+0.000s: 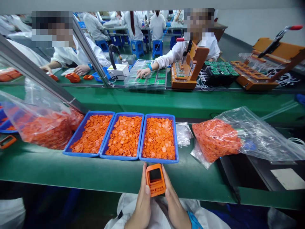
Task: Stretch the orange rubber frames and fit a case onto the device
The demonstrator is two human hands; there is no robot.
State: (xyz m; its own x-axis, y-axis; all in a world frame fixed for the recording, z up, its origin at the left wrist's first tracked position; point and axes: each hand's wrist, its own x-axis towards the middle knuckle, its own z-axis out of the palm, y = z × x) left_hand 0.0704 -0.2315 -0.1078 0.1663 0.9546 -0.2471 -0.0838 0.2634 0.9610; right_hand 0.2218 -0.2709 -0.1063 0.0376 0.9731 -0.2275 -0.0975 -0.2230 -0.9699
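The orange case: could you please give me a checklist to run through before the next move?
1. Case supported on both sides: ok, left hand and right hand hold it.
2. Fingers off its dark window: ok.
3. Every part inside the case seated: cannot tell, too small to see.
4. Trays stocked: ok, all three hold orange pieces.
5. Bench beside the trays free of loose bags: not ok, clear bags lie to their right.
6. Wristband on the right wrist: ok.

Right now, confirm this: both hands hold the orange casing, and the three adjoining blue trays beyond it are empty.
The head view shows the three blue trays beyond the orange casing filled with orange pieces, not empty. Otherwise right.
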